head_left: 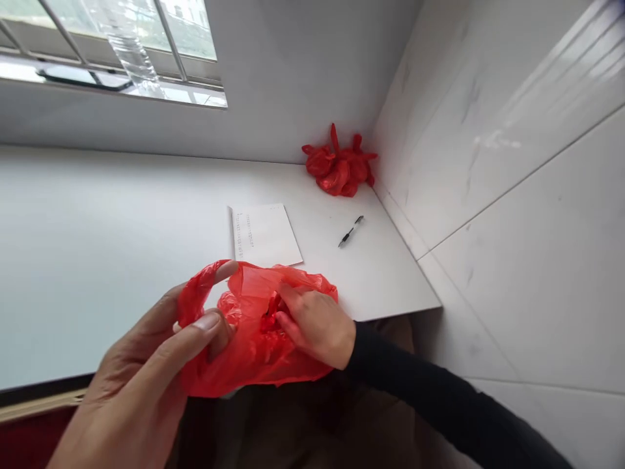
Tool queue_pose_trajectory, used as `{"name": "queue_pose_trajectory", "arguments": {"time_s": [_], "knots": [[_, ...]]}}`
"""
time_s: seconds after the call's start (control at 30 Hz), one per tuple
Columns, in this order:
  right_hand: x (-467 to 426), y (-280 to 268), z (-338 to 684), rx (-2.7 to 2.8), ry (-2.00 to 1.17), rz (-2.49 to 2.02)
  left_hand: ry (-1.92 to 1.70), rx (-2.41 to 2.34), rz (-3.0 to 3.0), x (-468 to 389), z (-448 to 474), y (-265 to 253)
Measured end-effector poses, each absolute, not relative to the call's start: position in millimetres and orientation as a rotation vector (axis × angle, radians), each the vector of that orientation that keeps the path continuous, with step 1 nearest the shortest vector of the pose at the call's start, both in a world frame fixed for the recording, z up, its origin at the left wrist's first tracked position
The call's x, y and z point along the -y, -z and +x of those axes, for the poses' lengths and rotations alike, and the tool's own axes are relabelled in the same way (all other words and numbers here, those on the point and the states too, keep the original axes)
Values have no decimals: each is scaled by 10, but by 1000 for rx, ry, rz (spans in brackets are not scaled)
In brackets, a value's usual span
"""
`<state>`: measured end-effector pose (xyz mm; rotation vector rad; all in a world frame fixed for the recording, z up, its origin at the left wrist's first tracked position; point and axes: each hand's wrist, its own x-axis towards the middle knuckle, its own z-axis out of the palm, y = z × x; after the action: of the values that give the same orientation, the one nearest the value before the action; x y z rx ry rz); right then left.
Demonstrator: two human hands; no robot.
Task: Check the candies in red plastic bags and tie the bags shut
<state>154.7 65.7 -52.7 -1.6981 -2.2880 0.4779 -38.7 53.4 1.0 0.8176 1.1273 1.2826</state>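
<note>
A thin red plastic bag (244, 365) hangs in front of me at the table's near edge, its mouth spread wide. My left hand (156, 358) grips the bag by one handle loop, fingers through the loop and thumb pressed against it. Reaching into the bag's mouth is my right hand (317, 319), its thumb and fingers bent together around something dark and red. The bag's red film and the fingers partly hide what that is. Past the bag, a white sheet of paper or pad (268, 231) with small writing lies on the table.
The white table (122, 228) meets a grey wall at the back and a tiled wall (527, 247) on the right. Tied red plastic bags (342, 169) sit in the far corner. Nearer lies a black pen (350, 231). A clear bottle (134, 55) and a dark flat object (83, 78) rest on the windowsill.
</note>
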Motion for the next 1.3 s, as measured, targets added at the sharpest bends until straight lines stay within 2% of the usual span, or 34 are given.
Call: {"name": "queue_pose_trajectory", "arguments": {"time_s": [0.1, 0.33, 0.67, 0.93, 1.1, 1.3], "knots": [[-647, 535, 1564, 2311, -532, -1659, -1136, -1207, 985, -528, -329, -139], [-643, 449, 1718, 2475, -513, -1627, -1101, -1399, 1015, -609, -345, -298], [-666, 342, 1814, 2467, -478, -1849, -1086, -1369, 1042, -597, -268, -346], [-749, 725, 1647, 2555, -124, -1303, -1066, -1398, 991, -572, -229, -247], [-780, 780, 1635, 2552, -138, -1342, -1074, -1343, 981, -489, -199, -222], [-725, 574, 1605, 2524, -295, -1383, -1075, -1340, 951, -493, -209, -162]]}}
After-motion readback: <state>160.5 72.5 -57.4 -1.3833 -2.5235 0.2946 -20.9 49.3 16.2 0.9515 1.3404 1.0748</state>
